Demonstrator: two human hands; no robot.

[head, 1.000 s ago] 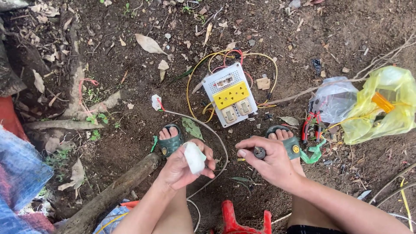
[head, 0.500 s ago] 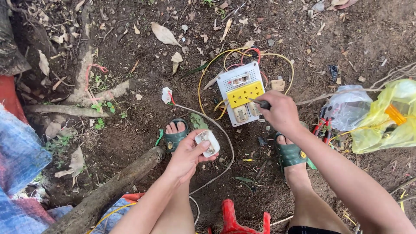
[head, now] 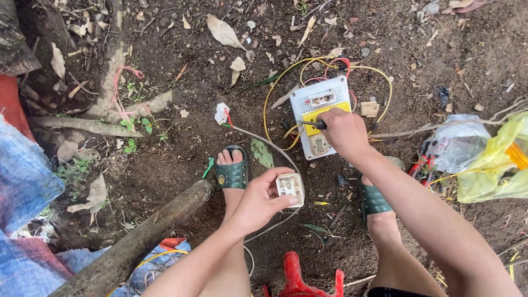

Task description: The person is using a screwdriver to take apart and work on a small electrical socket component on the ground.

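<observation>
Head view: your left hand (head: 258,201) sits near centre, fingers clamped on a small white switch (head: 290,188), which has a grey cable (head: 275,147) running to it. Your right hand (head: 344,132) reaches farther out, fingers closed round a dark-handled screwdriver (head: 314,124), tip on the white and yellow socket box (head: 320,113) lying on the dirt. Yellow and red wires (head: 330,65) loop behind the box. Green sandals (head: 232,175) below; yellow bag (head: 498,165) at right.

socket board (head: 322,113) ahead of feet | bags (head: 484,154) right | log (head: 137,236) left
</observation>
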